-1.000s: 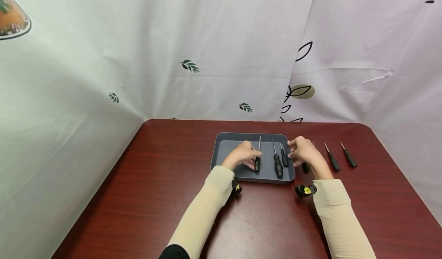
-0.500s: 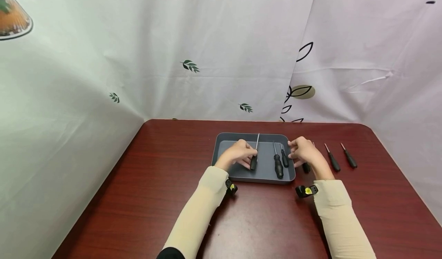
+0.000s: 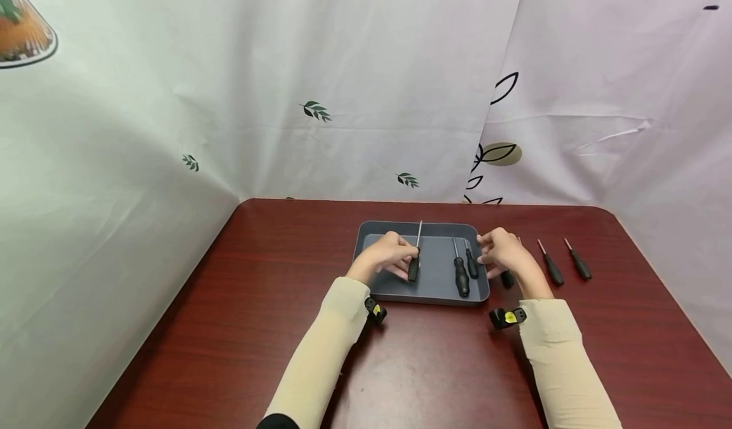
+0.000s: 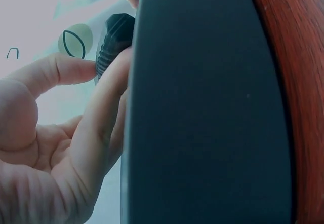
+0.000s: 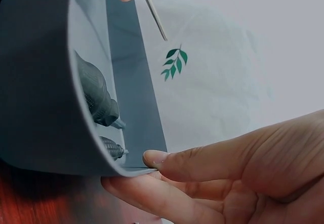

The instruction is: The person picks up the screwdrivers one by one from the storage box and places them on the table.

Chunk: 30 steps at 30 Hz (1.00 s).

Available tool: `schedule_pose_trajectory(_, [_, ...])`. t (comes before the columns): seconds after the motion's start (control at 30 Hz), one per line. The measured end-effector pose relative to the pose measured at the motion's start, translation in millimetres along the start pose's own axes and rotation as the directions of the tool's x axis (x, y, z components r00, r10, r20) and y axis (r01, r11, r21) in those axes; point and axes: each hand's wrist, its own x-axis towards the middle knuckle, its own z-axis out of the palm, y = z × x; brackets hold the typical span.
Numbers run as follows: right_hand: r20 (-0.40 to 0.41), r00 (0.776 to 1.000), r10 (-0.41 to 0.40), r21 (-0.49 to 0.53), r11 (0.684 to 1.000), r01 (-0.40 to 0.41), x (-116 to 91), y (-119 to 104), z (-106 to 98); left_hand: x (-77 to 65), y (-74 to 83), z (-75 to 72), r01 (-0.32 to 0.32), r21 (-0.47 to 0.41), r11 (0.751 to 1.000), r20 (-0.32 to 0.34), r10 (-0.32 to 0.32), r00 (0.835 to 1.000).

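My left hand (image 3: 389, 254) holds a black-handled screwdriver (image 3: 413, 269) over the left half of a grey tray (image 3: 423, 300), its metal shaft pointing to the back. Thumb and fingers pinch the ribbed handle in the left wrist view, where the tray's wall (image 4: 207, 102) hides part of the grip. At the tray's right side, my right hand (image 3: 503, 251) pinches the rim, thumb inside and fingers outside in the right wrist view. Two more black screwdrivers lie in the tray, a larger one (image 3: 461, 278) and a smaller one (image 3: 471, 265) beside it.
To the right of the tray on the reddish-brown table (image 3: 229, 327) lie two screwdrivers (image 3: 552, 270) with reddish shafts. Another black handle (image 3: 507, 279) shows partly under my right hand. A pale patterned cloth (image 3: 354, 67) hangs behind the table.
My left hand has moved left with the screwdriver over the tray, away from the other two. The right hand stays at the tray's rim.
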Motion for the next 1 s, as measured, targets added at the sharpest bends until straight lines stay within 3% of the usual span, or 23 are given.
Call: schedule_pose_trajectory(1.0, [0.015,1.000,-0.002,-0.061,0.998,0.002,1.5,-4.2,-0.3,-24.1,-10.5,-42.0,-0.052,0.038,0.998,-0.034,0.053,0.998])
